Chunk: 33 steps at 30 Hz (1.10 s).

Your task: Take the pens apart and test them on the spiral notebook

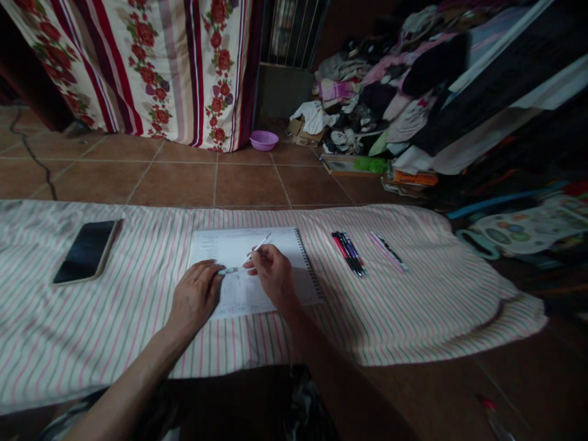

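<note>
A spiral-bound notebook lies open on the striped cloth, with print and faint lines on its white page. My right hand is closed around a slim white pen, held slanted over the page with its upper end pointing away to the right. At the left part of the page rests my left hand, its fingers pinched on a small pale teal pen cap. The cap points toward the right hand, and a small gap separates it from the pen.
Several pens lie right of the notebook, with a pink pen and a dark one beyond. A phone is at the left. Past the striped cloth are a purple basin, a floral curtain and piled clothes.
</note>
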Tool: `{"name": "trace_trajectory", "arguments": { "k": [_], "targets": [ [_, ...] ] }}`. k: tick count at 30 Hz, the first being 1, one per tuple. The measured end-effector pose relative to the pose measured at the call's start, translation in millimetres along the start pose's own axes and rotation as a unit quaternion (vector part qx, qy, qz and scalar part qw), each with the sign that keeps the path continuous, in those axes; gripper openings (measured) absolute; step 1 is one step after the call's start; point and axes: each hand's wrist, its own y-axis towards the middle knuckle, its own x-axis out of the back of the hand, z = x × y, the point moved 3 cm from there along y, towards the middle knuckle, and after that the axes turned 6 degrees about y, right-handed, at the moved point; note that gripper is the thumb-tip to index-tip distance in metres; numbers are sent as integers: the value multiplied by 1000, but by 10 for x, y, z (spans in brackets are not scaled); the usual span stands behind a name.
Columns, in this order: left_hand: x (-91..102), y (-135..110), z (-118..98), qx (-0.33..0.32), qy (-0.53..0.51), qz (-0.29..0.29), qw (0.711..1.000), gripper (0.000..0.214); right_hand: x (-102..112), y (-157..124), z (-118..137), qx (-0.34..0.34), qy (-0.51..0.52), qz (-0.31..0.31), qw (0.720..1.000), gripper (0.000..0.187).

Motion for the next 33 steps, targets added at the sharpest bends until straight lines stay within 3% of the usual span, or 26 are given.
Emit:
{"name": "trace_trajectory", "arguments": {
  "k": [21, 33],
  "targets": [
    [-10, 39, -59, 17, -16, -11, 1000, 20, -63, -17, -41, -21, 58, 18, 998, 19],
    [8, 14, -44, 61, -19, 31, 997, 26, -97, -27, -61, -81, 95, 9, 992, 18]
  ]
}}
